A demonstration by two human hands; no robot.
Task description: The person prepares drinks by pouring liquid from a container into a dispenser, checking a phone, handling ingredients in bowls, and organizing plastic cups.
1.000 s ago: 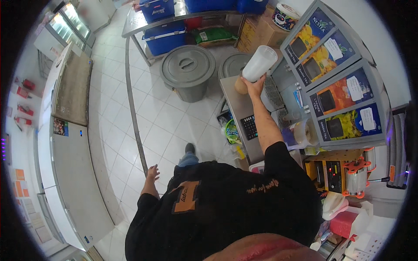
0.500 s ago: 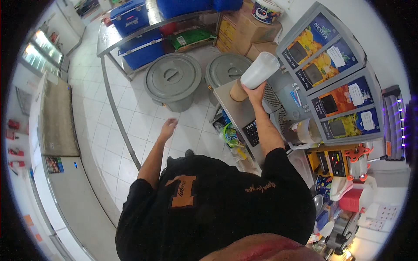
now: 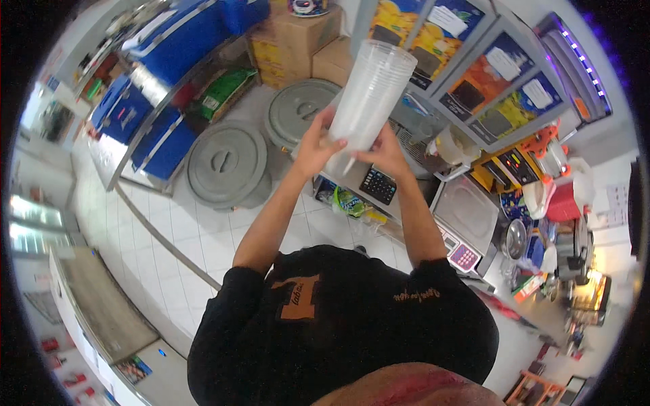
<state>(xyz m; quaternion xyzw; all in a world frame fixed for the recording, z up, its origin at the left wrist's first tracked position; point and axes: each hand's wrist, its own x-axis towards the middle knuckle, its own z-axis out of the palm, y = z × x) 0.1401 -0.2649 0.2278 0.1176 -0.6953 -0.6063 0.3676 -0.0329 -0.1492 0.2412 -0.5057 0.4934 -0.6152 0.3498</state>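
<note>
In the upper middle of the frame, the left hand point(image 3: 315, 145) and right hand point(image 3: 386, 152) grip a stack of clear plastic cups point(image 3: 369, 101) from both sides, above the counter point(image 3: 467, 213).

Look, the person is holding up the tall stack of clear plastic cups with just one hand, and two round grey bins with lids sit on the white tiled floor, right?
Not quite: in the head view both hands hold the tall stack of clear plastic cups, the left hand and the right hand gripping its lower end. The rest is right: two round grey bins with lids sit on the white tiled floor.
</note>
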